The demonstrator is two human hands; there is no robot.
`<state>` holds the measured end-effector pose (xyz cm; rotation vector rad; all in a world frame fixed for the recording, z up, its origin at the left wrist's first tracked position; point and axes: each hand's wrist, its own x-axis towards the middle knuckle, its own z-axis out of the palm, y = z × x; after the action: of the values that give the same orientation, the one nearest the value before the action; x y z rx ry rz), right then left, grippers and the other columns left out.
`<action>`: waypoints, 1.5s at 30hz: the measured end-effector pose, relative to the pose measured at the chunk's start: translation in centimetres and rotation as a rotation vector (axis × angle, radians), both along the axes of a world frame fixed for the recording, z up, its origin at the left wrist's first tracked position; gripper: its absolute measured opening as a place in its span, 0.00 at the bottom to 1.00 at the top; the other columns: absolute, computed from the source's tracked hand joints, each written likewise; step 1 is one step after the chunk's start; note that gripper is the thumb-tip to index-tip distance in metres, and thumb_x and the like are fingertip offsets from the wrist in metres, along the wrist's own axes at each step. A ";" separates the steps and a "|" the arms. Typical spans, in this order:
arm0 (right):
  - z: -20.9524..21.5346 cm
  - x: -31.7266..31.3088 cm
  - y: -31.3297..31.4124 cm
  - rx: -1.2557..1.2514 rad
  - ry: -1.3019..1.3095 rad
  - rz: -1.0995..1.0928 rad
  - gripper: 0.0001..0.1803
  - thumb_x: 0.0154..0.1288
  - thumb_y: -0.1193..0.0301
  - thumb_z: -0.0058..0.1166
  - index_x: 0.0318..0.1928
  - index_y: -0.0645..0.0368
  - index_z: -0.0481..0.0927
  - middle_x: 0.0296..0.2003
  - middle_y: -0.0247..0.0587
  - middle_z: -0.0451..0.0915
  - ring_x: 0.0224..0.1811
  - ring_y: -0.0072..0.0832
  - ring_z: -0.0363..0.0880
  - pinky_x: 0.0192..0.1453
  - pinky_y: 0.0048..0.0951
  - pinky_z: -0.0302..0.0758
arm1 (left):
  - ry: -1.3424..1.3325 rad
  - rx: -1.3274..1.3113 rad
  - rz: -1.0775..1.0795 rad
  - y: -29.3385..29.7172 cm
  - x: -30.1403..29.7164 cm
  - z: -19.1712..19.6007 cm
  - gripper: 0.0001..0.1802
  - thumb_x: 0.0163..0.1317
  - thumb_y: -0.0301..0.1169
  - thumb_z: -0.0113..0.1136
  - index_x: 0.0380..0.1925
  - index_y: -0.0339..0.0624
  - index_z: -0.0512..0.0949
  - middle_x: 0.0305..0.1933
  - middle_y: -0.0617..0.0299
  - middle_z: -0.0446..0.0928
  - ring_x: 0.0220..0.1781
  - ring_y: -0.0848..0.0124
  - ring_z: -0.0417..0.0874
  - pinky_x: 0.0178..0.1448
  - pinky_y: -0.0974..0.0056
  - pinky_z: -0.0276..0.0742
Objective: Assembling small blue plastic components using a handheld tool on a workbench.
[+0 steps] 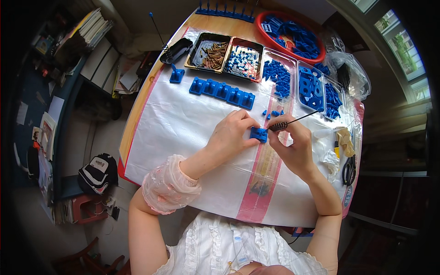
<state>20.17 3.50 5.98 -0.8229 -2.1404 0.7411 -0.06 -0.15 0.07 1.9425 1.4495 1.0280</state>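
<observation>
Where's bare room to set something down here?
The white cover lies bare left of the left hand, below the row of blue parts, and between both forearms. Trays and a red basin crowd the far side.

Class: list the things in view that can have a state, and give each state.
Left hand, pinching the blue block
Right hand, gripping the black spring rod
Black spring rod, slanted
Row of blue pieces, lined up
Black tray, open, holding brass-coloured pins
Red basin, open, filled with blue parts
Scissors, lying down; blades unclear
</observation>
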 end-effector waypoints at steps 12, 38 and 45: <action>-0.4 -0.1 0.5 -0.037 0.002 0.015 0.14 0.60 0.85 0.67 0.46 0.65 0.83 0.37 0.44 0.87 0.38 0.31 0.90 0.44 0.30 0.84 | 0.019 -0.009 -0.005 0.0 -0.1 0.0 0.19 0.53 0.32 0.80 0.45 0.43 0.88 0.45 0.58 0.80 0.51 0.58 0.83 0.57 0.56 0.81; -0.2 0.1 0.6 -0.101 0.017 0.032 0.12 0.61 0.85 0.67 0.45 0.67 0.84 0.37 0.45 0.88 0.39 0.31 0.91 0.45 0.29 0.85 | 0.021 -0.013 0.007 -0.1 0.0 0.0 0.19 0.53 0.33 0.81 0.45 0.44 0.88 0.44 0.58 0.79 0.51 0.58 0.83 0.57 0.56 0.81; -0.3 0.2 0.7 -0.103 0.009 0.045 0.12 0.61 0.85 0.67 0.46 0.67 0.84 0.36 0.45 0.88 0.39 0.31 0.91 0.45 0.29 0.85 | 0.015 -0.006 0.001 0.0 -0.1 -0.2 0.19 0.53 0.32 0.81 0.45 0.44 0.88 0.43 0.58 0.79 0.49 0.59 0.83 0.56 0.57 0.81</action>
<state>20.36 4.23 5.69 -0.8260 -2.1336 0.8830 -0.15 -0.18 -0.08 1.9490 1.4599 1.0102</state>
